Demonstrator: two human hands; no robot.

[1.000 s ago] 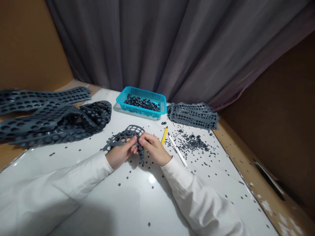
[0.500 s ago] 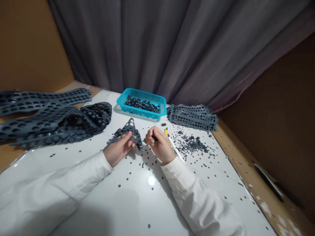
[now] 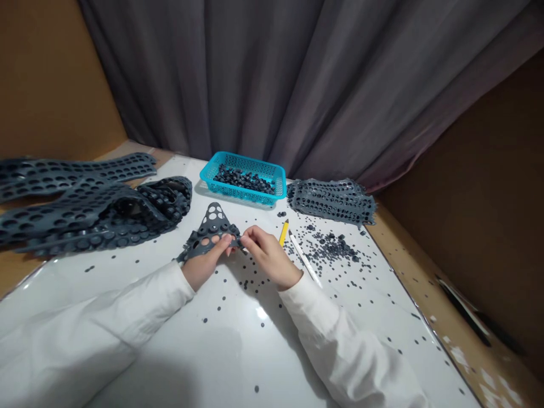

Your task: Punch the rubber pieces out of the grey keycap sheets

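Observation:
A dark grey rubbery sheet (image 3: 204, 233), full of round holes and cup-like bumps, is bent to a peak just above the white tabletop. My left hand (image 3: 206, 260) grips its near edge, thumb on top. At the sheet's right corner, my right hand (image 3: 272, 258) has thumb and forefinger pinched together on the edge; whatever small part lies between these fingertips is hidden. Right of that hand lie a yellow pen-like tool (image 3: 283, 233) and a white one (image 3: 305, 258), both with dark tips.
A turquoise basket (image 3: 244, 197) at the back holds many small dark pieces. Larger perforated sheets (image 3: 97, 209) are heaped at left, and a flat stack of them (image 3: 331, 201) lies back right. Small dark discs (image 3: 335, 247) are piled and scattered across the white table (image 3: 221, 362).
My right hand has moved left from beside the sheet to its right corner and now pinches there. The sheet has swung left and spread flatter, and the yellow tool shows more.

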